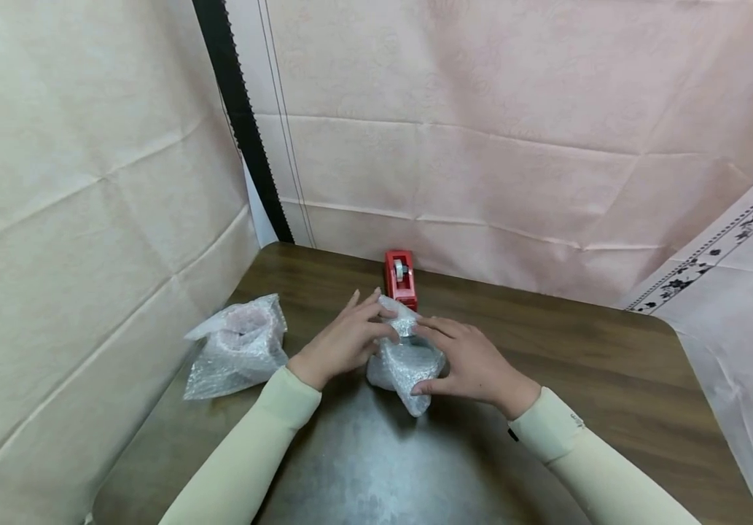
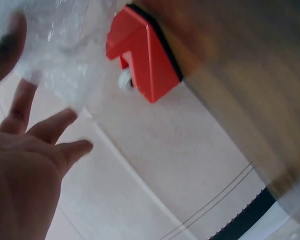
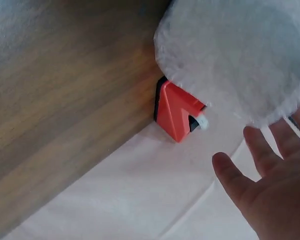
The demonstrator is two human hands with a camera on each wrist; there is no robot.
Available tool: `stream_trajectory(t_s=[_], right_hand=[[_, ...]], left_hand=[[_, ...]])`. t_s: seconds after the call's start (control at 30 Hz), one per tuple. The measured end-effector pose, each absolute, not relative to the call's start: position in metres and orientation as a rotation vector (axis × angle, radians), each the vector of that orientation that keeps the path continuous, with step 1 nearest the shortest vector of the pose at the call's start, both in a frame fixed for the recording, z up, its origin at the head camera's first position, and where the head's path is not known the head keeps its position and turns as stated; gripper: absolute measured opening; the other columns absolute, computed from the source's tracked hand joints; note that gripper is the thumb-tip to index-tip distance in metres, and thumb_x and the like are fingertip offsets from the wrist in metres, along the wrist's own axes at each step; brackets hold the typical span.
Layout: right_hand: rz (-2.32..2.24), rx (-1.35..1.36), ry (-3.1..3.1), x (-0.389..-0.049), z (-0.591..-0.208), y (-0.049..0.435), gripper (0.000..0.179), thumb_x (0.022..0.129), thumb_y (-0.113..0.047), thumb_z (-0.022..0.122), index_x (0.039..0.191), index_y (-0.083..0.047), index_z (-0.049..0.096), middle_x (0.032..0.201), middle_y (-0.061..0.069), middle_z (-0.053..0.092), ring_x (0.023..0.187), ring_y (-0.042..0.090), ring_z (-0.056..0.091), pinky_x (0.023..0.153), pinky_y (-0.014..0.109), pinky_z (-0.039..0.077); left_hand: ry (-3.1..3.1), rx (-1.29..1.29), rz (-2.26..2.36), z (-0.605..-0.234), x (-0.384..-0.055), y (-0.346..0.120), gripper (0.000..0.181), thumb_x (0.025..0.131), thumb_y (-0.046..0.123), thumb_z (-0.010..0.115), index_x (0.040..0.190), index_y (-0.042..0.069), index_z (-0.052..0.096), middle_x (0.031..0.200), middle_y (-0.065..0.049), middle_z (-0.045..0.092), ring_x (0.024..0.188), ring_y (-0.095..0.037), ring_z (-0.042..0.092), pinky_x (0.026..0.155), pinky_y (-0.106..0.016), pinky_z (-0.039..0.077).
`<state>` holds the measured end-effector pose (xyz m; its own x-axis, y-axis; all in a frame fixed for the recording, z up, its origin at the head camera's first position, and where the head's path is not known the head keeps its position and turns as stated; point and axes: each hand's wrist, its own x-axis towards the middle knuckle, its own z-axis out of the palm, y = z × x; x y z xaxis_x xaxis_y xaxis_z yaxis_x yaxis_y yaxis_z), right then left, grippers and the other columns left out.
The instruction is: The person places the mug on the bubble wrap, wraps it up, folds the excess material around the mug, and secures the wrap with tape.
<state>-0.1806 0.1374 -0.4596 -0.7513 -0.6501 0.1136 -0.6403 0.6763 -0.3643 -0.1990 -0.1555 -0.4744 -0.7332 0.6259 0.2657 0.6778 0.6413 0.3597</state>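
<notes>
A bundle wrapped in clear bubble wrap [image 1: 413,364] stands on the table between both hands, its loose wrap folded near the top. What is inside is hidden. My left hand [image 1: 350,339] touches the upper left of the wrap, fingers spread and loosely bent. In the left wrist view its fingertips [image 2: 70,115] lie right at the edge of the plastic. From the other side, my right hand [image 1: 471,364] rests against the wrap with fingers near the top and thumb lower at the front. Straight, spread fingers [image 3: 262,150] show at the bundle's rim in the right wrist view.
A red tape dispenser [image 1: 401,281] with a roll of tape stands just behind the bundle, by the table's back edge. To the left lies another bubble-wrapped package [image 1: 238,350], with something pinkish showing through. Pale cloth sheets [image 1: 481,146] hang behind and beside the wooden table [image 1: 579,350].
</notes>
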Motion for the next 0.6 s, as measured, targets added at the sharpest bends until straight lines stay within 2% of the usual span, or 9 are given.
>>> stream_trajectory(t_s=[0.1,0.17,0.23,0.3,0.37,0.47,0.53,0.6], right_hand=[[-0.529,-1.133,2.885,-0.179,-0.458,0.134,0.093,0.087,-0.066,0.092,0.161,-0.018,0.065,0.173,0.012,0.058,0.158,0.044,0.057,0.124,0.076,0.047],[-0.505,-1.145,2.907,-0.178,-0.459,0.133,0.089,0.087,-0.065,0.092,0.158,-0.017,0.069,0.170,0.012,0.060,0.156,0.043,0.058,0.124,0.073,0.049],[-0.496,-1.148,2.923,-0.178,-0.460,0.132,0.088,0.087,-0.065,0.093,0.157,-0.016,0.070,0.168,0.013,0.062,0.155,0.043,0.059,0.124,0.070,0.050],[-0.480,-1.167,2.940,-0.177,-0.462,0.132,0.087,0.088,-0.064,0.093,0.155,-0.014,0.071,0.166,0.014,0.063,0.154,0.042,0.060,0.124,0.067,0.052],[-0.472,-1.174,2.957,-0.176,-0.464,0.131,0.086,0.088,-0.063,0.093,0.154,-0.014,0.072,0.166,0.014,0.064,0.154,0.042,0.060,0.123,0.064,0.054],[-0.459,-1.196,2.984,-0.174,-0.467,0.129,0.081,0.089,-0.062,0.093,0.151,-0.013,0.074,0.164,0.014,0.065,0.153,0.042,0.060,0.122,0.061,0.056],[-0.453,-1.209,2.998,-0.173,-0.468,0.127,0.078,0.091,-0.060,0.092,0.150,-0.012,0.075,0.164,0.014,0.065,0.152,0.043,0.061,0.121,0.058,0.057],[-0.446,-1.216,3.005,-0.172,-0.469,0.125,0.076,0.092,-0.059,0.091,0.149,-0.011,0.076,0.163,0.015,0.065,0.152,0.043,0.061,0.120,0.056,0.058]], left_hand=[[-2.763,-1.097,-0.652,-0.471,-0.202,-0.156,0.043,0.093,0.001,0.092,0.128,0.025,0.081,0.153,-0.005,0.069,0.158,-0.037,0.057,0.132,-0.070,0.042],[-2.787,-1.079,-0.637,-0.468,-0.204,-0.155,0.057,0.092,0.004,0.094,0.141,0.024,0.074,0.155,-0.003,0.066,0.143,-0.029,0.067,0.123,-0.064,0.053],[-2.833,-1.054,-0.661,-0.465,-0.205,-0.154,0.075,0.092,0.004,0.094,0.157,0.022,0.061,0.162,-0.005,0.060,0.129,-0.025,0.071,0.114,-0.056,0.060],[-2.896,-1.025,-0.689,-0.462,-0.207,-0.152,0.087,0.094,0.003,0.092,0.168,0.019,0.050,0.174,-0.010,0.050,0.134,-0.028,0.069,0.117,-0.054,0.061],[-2.966,-1.003,-0.749,-0.461,-0.208,-0.151,0.087,0.096,0.002,0.087,0.172,0.016,0.046,0.180,-0.012,0.044,0.141,-0.031,0.064,0.121,-0.053,0.058],[-3.037,-0.968,-0.780,-0.461,-0.209,-0.151,0.078,0.098,0.003,0.084,0.169,0.015,0.053,0.180,-0.010,0.048,0.161,-0.035,0.048,0.133,-0.058,0.046],[-3.064,-0.945,-0.833,-0.463,-0.209,-0.152,0.074,0.099,0.004,0.082,0.167,0.015,0.055,0.176,-0.011,0.052,0.166,-0.038,0.041,0.133,-0.059,0.045],[-3.064,-0.945,-0.895,-0.467,-0.208,-0.154,0.075,0.099,0.006,0.080,0.168,0.015,0.052,0.174,-0.012,0.052,0.162,-0.036,0.047,0.130,-0.057,0.048]])
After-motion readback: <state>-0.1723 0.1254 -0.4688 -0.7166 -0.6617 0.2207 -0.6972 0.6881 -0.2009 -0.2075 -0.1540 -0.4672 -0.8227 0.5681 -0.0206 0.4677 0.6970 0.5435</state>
